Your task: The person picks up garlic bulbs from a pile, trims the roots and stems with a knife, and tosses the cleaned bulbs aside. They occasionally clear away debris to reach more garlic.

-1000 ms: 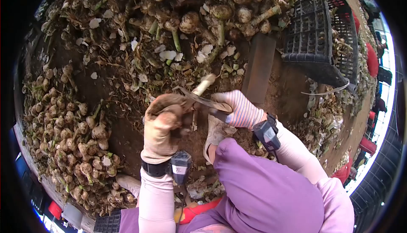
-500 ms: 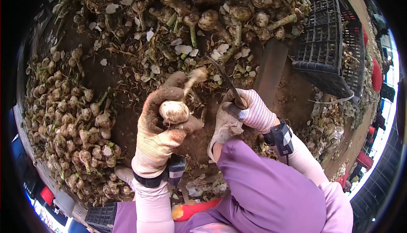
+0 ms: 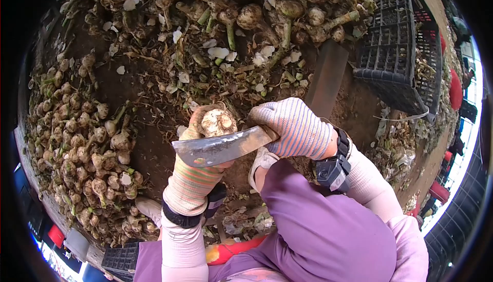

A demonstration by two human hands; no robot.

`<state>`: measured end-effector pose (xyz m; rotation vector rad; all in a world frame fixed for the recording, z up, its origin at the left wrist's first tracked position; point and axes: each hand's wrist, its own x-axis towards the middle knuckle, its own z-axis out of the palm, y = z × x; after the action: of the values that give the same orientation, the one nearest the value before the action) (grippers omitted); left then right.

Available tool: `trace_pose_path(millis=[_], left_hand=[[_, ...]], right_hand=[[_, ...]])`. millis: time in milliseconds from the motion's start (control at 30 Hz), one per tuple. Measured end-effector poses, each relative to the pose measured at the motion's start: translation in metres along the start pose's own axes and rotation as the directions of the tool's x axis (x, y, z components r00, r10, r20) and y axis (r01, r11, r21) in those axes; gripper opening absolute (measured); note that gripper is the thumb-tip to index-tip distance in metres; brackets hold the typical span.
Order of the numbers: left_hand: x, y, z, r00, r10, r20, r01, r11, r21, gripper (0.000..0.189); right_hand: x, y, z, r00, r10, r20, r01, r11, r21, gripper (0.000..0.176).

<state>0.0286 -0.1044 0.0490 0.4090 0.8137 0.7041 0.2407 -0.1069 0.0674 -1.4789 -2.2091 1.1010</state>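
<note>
My left hand, in a dirty striped work glove, is closed around a garlic bulb. A pale cut face on the bulb points up toward me. In my right hand, also gloved, is the handle of a curved knife. Its broad blade reaches leftward just below the bulb and passes in front of my left fingers, hiding part of them. Both hands are close together over the soil, in front of my purple-clad knee.
Trimmed garlic bulbs are heaped at the left. A larger pile with stems lies ahead, with peelings and stalk pieces before it. A black plastic crate stands at the upper right beside a flat bar. Another crate sits lower left.
The knife has swung from pointing up and away to lying across at the left hand. The bulb has been turned, and the stem seen on it before no longer shows.
</note>
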Motion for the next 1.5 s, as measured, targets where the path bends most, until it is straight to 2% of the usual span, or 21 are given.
trace_pose_path(millis=[167,200,267,333,367,500,533,567,633,700,733,767,800,833,900,967,1167,1233,1267,1333,1500], left_hand=[[-0.003,0.013,0.011,0.975,-0.224,0.018,0.224,0.965,-0.137,0.060],[-0.007,0.011,0.020,0.999,-0.044,0.010,0.037,0.934,0.355,0.054],[-0.005,0.005,0.014,0.928,0.170,0.331,-0.369,0.311,0.876,0.058],[-0.015,0.012,0.027,0.975,0.035,0.219,-0.192,0.628,0.754,0.055],[-0.022,0.013,0.032,0.980,-0.131,0.149,0.032,0.845,0.533,0.052],[-0.025,-0.003,0.009,0.870,0.419,0.260,-0.474,0.566,0.675,0.056],[-0.019,0.016,0.028,0.985,0.034,-0.170,-0.034,0.999,0.006,0.051],[-0.017,0.012,0.016,0.859,0.511,-0.021,-0.366,0.644,0.672,0.042],[-0.021,0.037,-0.003,0.872,0.289,-0.394,-0.166,0.934,0.317,0.042],[-0.034,0.066,-0.019,0.502,0.828,-0.250,-0.380,0.471,0.796,0.042],[-0.046,0.096,-0.038,0.309,0.806,-0.505,-0.521,0.587,0.620,0.039],[-0.073,0.132,-0.086,0.450,0.776,-0.441,-0.814,0.560,0.154,0.032],[-0.089,0.159,-0.107,0.325,0.708,-0.627,-0.914,0.406,-0.014,0.030],[-0.071,0.160,-0.087,-0.006,0.586,-0.810,-0.909,0.335,0.249,0.034],[-0.061,0.166,-0.103,0.651,0.521,-0.552,-0.752,0.541,-0.376,0.034],[0.004,0.134,-0.057,0.626,0.610,-0.485,-0.432,0.790,0.435,0.034],[0.187,0.063,0.006,0.912,0.375,-0.167,-0.244,0.823,0.513,0.037],[0.289,0.027,-0.062,0.857,0.309,0.413,-0.371,-0.188,0.909,0.046],[0.285,0.024,-0.046,0.857,0.306,0.414,-0.374,-0.182,0.909,0.046],[0.257,0.033,0.007,0.873,0.456,-0.176,0.085,0.214,0.973,0.050],[0.184,0.029,-0.013,0.962,0.271,-0.046,-0.174,0.730,0.661,0.057]], right_hand=[[0.000,0.007,0.005,1.000,-0.003,0.002,0.003,1.000,0.028,0.029],[-0.001,0.012,0.009,1.000,-0.015,0.000,0.015,0.998,0.063,0.029],[-0.001,0.021,0.015,0.998,-0.051,-0.024,0.053,0.992,0.118,0.029],[-0.003,0.039,0.025,0.994,-0.085,-0.072,0.095,0.985,0.146,0.024],[-0.004,0.049,0.027,0.973,0.225,0.045,-0.228,0.969,0.098,0.020],[-0.024,0.052,0.023,0.953,0.286,-0.095,-0.265,0.945,0.190,0.023],[-0.023,0.049,0.020,0.946,0.307,-0.108,-0.272,0.928,0.253,0.023],[-0.021,0.046,0.020,0.938,0.328,-0.111,-0.278,0.905,0.321,0.023],[-0.021,0.042,0.021,0.935,0.336,-0.109,-0.271,0.881,0.388,0.017],[-0.021,0.040,0.022,0.926,0.359,-0.119,-0.275,0.855,0.440,0.012],[-0.022,0.041,0.022,0.915,0.382,-0.133,-0.284,0.841,0.460,0.016],[-0.024,0.042,0.023,0.902,0.407,-0.146,-0.295,0.826,0.480,0.020],[-0.026,0.042,0.024,0.890,0.441,-0.118,-0.324,0.792,0.517,0.018],[-0.026,0.042,0.025,0.890,0.440,-0.121,-0.322,0.793,0.518,0.018],[-0.024,0.044,0.025,0.886,0.430,-0.172,-0.269,0.781,0.564,0.016],[-0.021,0.042,0.024,0.881,0.425,-0.210,-0.246,0.788,0.564,0.015],[-0.027,0.052,0.021,0.828,0.538,-0.157,-0.363,0.727,0.583,0.017],[-0.026,0.051,0.018,0.823,0.543,-0.169,-0.358,0.726,0.587,0.017],[-0.025,0.051,0.017,0.817,0.553,-0.164,-0.371,0.721,0.585,0.017],[-0.021,0.048,0.015,0.811,0.559,-0.172,-0.364,0.713,0.600,0.018],[-0.021,0.050,0.016,0.836,0.531,-0.139,-0.375,0.736,0.563,0.022]])
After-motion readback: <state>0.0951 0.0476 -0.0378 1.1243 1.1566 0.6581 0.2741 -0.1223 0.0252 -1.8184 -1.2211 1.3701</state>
